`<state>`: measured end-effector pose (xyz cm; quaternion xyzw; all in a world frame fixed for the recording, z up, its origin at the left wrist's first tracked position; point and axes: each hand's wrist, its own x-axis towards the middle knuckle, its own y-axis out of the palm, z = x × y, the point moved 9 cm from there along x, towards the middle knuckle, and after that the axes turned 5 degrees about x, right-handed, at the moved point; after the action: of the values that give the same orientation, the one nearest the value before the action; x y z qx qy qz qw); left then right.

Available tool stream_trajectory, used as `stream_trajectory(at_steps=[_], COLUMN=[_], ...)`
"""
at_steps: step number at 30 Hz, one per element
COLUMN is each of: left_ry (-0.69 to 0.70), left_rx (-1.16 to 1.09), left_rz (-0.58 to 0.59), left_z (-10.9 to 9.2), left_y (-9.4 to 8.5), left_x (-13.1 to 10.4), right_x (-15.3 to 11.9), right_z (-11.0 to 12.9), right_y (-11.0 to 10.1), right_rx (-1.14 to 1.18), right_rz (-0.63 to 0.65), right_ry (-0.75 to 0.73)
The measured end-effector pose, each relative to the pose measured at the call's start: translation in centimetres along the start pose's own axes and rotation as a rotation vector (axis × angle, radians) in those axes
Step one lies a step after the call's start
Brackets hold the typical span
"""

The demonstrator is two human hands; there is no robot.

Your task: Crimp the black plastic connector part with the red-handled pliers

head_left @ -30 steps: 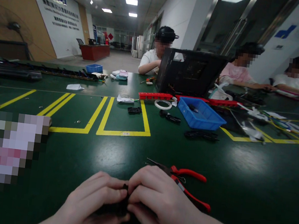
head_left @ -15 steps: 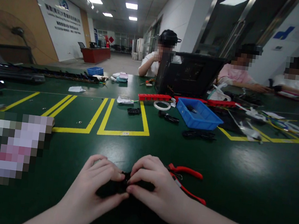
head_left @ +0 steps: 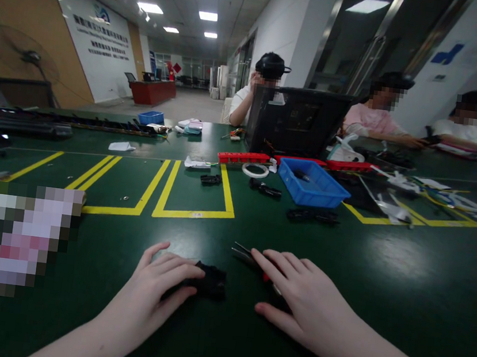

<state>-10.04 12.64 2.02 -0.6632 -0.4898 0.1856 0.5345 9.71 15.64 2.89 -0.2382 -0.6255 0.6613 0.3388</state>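
My left hand (head_left: 167, 280) grips a small black part (head_left: 212, 281) at its left end, thumb and fingers on either side of it, low over the green table. My right hand (head_left: 300, 296) lies over the red-handled pliers (head_left: 267, 277), its fingers spread and the thumb apart from them. The metal tips of the pliers stick out to the left beyond the fingertips, and most of the handles are hidden under the palm. A gap separates the right hand from the black part.
Beyond the hands on the green table (head_left: 187, 242) are a blue tray (head_left: 313, 186), black parts (head_left: 265, 189), a white ring (head_left: 255, 171) and red strips (head_left: 243, 157). A black case (head_left: 297, 122) stands behind. People sit across the table. A blurred item (head_left: 24, 239) lies left.
My right hand has let go of the black part and moved right onto the pliers, with its fingers spreading. More of the black part shows beside my left hand.
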Motion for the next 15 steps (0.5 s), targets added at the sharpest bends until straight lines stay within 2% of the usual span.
stream_trajectory(at_steps=[7, 12, 15], left_ry=[0.043, -0.004, -0.056], left_rx=[0.022, -0.018, -0.033], left_rz=[-0.029, 0.000, 0.030], left_z=[-1.0, -0.9, -0.7], left_y=[-0.1, 0.0, 0.3], left_x=[0.4, 0.8, 1.2], right_x=[-0.8, -2.6, -3.0], right_z=[-3.4, -5.0, -5.1], right_y=[-0.3, -0.6, -0.9], right_rx=[-0.074, 0.031, 0.093], right_rz=[0.020, 0.112, 0.141], right_ry=[0.235, 0.277, 0.269])
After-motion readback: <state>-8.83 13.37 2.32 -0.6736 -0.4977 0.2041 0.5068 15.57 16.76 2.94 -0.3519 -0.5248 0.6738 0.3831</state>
